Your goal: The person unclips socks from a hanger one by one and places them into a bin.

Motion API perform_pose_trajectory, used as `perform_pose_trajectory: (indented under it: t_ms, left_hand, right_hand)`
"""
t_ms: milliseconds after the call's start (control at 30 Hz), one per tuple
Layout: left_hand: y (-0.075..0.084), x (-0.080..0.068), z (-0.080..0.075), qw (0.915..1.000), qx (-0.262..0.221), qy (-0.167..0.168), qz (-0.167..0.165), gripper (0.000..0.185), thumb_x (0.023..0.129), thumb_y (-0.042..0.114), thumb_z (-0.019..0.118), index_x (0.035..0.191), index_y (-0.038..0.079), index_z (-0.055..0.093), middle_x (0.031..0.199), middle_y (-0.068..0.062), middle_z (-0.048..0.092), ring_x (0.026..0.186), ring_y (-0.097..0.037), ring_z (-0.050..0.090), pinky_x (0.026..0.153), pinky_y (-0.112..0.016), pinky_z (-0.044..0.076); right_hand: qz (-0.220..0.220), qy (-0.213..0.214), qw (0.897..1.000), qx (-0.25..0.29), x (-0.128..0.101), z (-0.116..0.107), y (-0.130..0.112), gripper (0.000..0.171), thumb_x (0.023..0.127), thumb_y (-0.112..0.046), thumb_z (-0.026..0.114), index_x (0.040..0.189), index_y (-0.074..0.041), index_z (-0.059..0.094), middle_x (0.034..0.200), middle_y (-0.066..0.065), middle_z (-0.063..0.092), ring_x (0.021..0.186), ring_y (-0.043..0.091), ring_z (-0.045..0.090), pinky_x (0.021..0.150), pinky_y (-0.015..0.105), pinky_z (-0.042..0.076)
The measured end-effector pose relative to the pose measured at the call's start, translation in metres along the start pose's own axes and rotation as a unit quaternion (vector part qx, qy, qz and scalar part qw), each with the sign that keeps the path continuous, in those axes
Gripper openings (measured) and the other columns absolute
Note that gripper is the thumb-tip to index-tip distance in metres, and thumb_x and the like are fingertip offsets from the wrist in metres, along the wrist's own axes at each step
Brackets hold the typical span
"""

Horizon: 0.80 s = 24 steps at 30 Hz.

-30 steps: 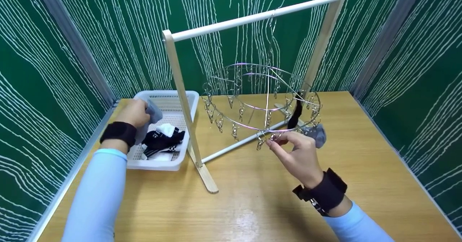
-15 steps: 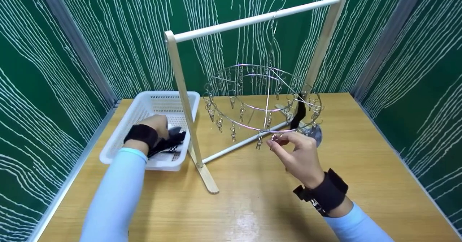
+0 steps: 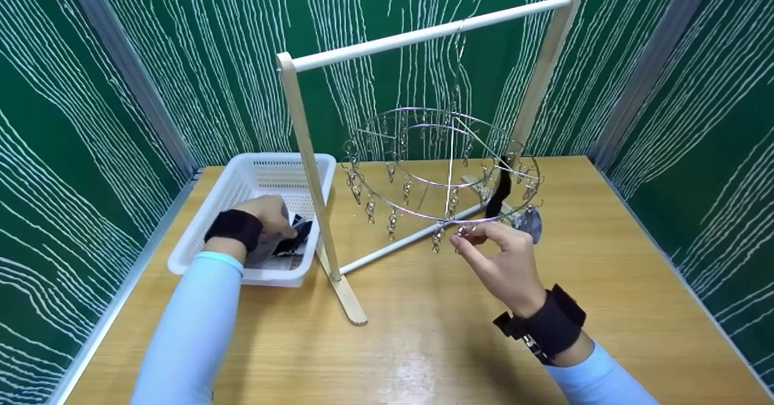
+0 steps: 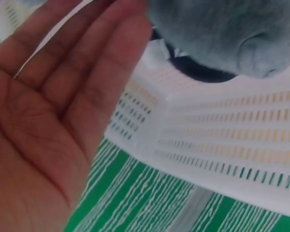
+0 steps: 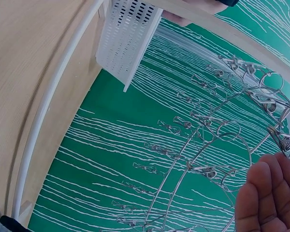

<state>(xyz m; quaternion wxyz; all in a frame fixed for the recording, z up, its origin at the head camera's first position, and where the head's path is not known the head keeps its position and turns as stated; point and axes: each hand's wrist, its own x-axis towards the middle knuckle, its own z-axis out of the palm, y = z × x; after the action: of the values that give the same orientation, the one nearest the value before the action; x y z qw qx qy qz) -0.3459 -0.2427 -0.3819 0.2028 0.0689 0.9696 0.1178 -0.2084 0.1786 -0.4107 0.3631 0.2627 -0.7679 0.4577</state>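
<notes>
My left hand (image 3: 272, 216) reaches into the white basket (image 3: 242, 178). Its fingers (image 4: 87, 67) lie straight, with the tips touching a grey sock (image 4: 217, 29) that rests on a black sock (image 3: 297, 236). My right hand (image 3: 478, 234) pinches a metal clip (image 3: 464, 232) on the near rim of the round wire clip hanger (image 3: 447, 151). That hanger hangs from the wooden rack (image 3: 423, 30). A black sock (image 3: 499, 192) and a grey sock (image 3: 533, 223) hang from clips just right of my right hand. In the right wrist view my right hand's fingers (image 5: 273, 193) sit beside the clips (image 5: 217, 171).
The rack's foot (image 3: 347, 299) and lower rail (image 3: 393, 245) lie on the wooden table (image 3: 423, 344) between my arms. The basket (image 4: 222, 145) sits at the table's left rear. Green patterned walls close in on three sides.
My left hand has carried the grey sock from above the basket down into it and now rests among the socks. The right hand has kept its pinch on the clip.
</notes>
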Motion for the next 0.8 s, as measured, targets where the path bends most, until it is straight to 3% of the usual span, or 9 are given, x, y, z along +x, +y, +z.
perform_pose_trajectory:
  t_ms: [133, 433, 633, 800]
  left_hand:
    - [0.003, -0.005, -0.011, 0.9979, -0.039, 0.040, 0.034, 0.030, 0.100, 0.028, 0.072, 0.106, 0.000, 0.080, 0.088, -0.005, 0.071, 0.079, -0.019, 0.061, 0.067, -0.028, 0.050]
    - [0.030, -0.032, -0.027, 0.9871, -0.078, 0.123, 0.065, 0.037, 0.107, 0.027, 0.064, 0.129, -0.001, 0.074, 0.120, -0.020, 0.076, 0.106, -0.031, 0.070, 0.096, -0.049, 0.061]
    - [0.043, -0.051, -0.030, 0.9651, -0.110, 0.210, 0.111, 0.035, 0.107, 0.020, 0.062, 0.131, -0.003, 0.073, 0.117, -0.023, 0.078, 0.106, -0.036, 0.075, 0.093, -0.051, 0.063]
    - [0.053, -0.065, -0.028, 0.9376, -0.141, 0.292, 0.124, 0.030, 0.108, 0.018, 0.062, 0.127, -0.003, 0.071, 0.109, -0.022, 0.079, 0.097, -0.035, 0.075, 0.085, -0.050, 0.064]
  right_hand:
    - [-0.009, 0.007, 1.000, -0.004, 0.001, -0.001, 0.000, 0.016, 0.081, 0.008, 0.089, 0.087, -0.003, 0.080, 0.082, 0.006, 0.080, 0.077, 0.002, 0.068, 0.077, 0.009, 0.054]
    - [-0.011, 0.007, 1.000, -0.008, 0.003, -0.002, -0.001, 0.015, 0.081, 0.009, 0.088, 0.087, -0.002, 0.080, 0.084, 0.009, 0.080, 0.076, 0.004, 0.068, 0.077, 0.008, 0.054]
    - [-0.006, 0.005, 1.000, -0.008, 0.003, -0.002, -0.001, 0.015, 0.081, 0.008, 0.088, 0.088, -0.002, 0.080, 0.084, 0.009, 0.081, 0.076, 0.003, 0.068, 0.077, 0.008, 0.054]
    - [-0.006, 0.006, 1.000, -0.008, 0.003, -0.002, -0.001, 0.015, 0.081, 0.007, 0.089, 0.089, -0.002, 0.081, 0.085, 0.009, 0.081, 0.076, 0.004, 0.068, 0.077, 0.008, 0.054]
